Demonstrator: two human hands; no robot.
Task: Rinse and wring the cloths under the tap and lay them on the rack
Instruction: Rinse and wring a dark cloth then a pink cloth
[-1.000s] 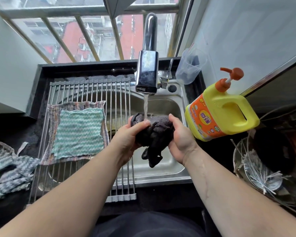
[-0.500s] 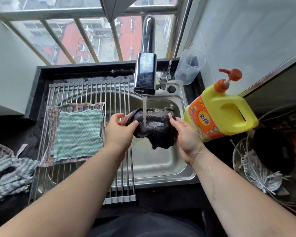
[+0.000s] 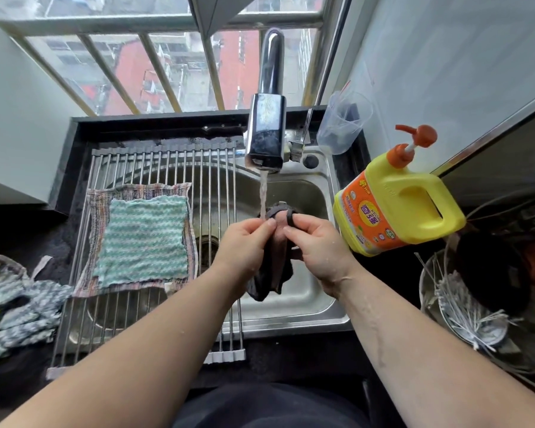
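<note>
A dark grey cloth [image 3: 272,270] hangs over the steel sink [image 3: 318,186], its top just under the running tap [image 3: 264,134]. My left hand [image 3: 244,245] and my right hand [image 3: 318,245] both pinch its upper edge, thumbs close together, and the water stream lands by my left fingertips. The rest of the cloth dangles folded between my wrists. On the roll-up wire rack [image 3: 155,165] over the sink's left half lie a striped cloth [image 3: 96,211] and, on top of it, a green zigzag cloth [image 3: 145,239].
A yellow detergent jug [image 3: 396,205] with an orange pump stands right of the sink. A clear plastic cup [image 3: 343,122] sits behind it. More patterned cloths [image 3: 16,307] lie on the dark counter at the left. A wire strainer and pot [image 3: 476,285] crowd the right.
The cloth was bunched, then spread wide under the stream. Now my hands have come together at its top edge and it hangs down long and folded.
</note>
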